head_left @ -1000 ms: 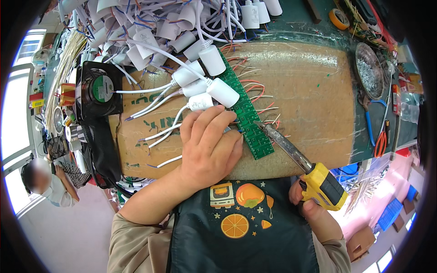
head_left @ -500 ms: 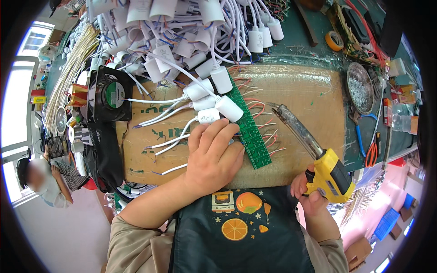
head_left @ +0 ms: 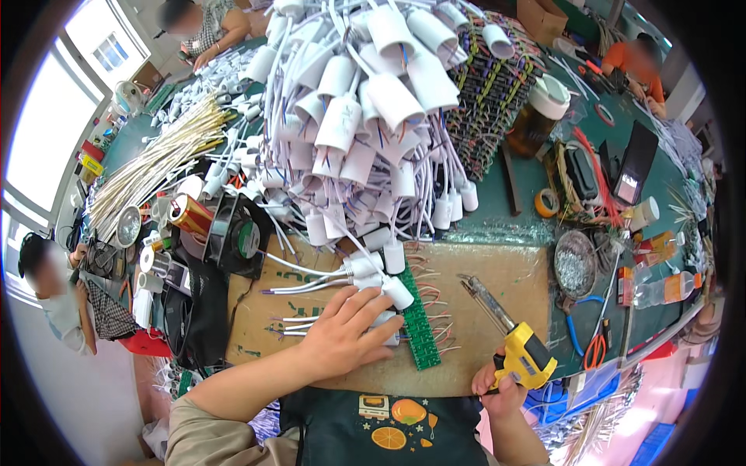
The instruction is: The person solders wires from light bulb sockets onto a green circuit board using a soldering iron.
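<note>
My left hand (head_left: 350, 330) reaches over the cardboard with its fingers curled on a white cylindrical housing (head_left: 388, 319), one of several lying in a row with their cables pointing left. The fingertips are close to the left edge of a long green circuit board (head_left: 422, 334). Short red and white wires (head_left: 441, 326) stick out from the board's right side. My right hand (head_left: 501, 384) is wrapped round the grip of a yellow and black soldering gun (head_left: 528, 356). Its tip (head_left: 466, 281) points up and left, apart from the board. My left palm and thumb cover part of the housings and cables.
A tall heap of white housings (head_left: 338, 124) rises behind the cardboard (head_left: 497, 311). A black fan (head_left: 237, 237) stands at the left. On the right are a metal dish (head_left: 575, 264), orange-handled scissors (head_left: 595, 351) and orange tape (head_left: 546, 203). Other people sit around the table.
The view has tilted upward, bringing more of the heap and the far table into sight. My left hand stays by the housings, and my right hand still holds the soldering gun.
</note>
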`<act>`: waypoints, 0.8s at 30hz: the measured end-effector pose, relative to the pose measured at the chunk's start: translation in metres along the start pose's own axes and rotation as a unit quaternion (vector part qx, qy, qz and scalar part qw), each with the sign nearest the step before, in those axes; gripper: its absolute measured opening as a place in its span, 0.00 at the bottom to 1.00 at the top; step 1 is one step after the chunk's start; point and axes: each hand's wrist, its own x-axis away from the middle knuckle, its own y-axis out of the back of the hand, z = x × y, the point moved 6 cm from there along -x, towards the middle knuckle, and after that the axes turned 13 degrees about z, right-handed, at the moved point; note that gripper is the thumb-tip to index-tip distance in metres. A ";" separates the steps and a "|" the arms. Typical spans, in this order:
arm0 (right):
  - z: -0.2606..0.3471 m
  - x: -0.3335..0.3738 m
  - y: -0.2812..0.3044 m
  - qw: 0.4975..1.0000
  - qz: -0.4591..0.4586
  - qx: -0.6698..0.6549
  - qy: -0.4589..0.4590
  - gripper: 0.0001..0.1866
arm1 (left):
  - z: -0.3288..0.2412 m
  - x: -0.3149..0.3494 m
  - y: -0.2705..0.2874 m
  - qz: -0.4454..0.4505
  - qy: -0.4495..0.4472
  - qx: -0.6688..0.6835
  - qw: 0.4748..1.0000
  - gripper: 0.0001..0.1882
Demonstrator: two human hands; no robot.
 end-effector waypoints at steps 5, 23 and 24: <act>-0.005 0.003 0.005 0.999 -0.015 -0.033 -0.014 0.35 | 0.021 -0.031 0.082 -0.133 -0.063 -0.003 0.989 0.23; -0.009 0.002 0.004 0.999 -0.042 -0.012 -0.008 0.36 | 0.083 -0.176 0.230 -0.094 -0.151 -0.245 0.953 0.16; -0.009 0.002 0.004 0.999 -0.039 -0.020 -0.010 0.37 | 0.085 -0.175 0.239 -0.146 -0.113 -0.174 0.967 0.17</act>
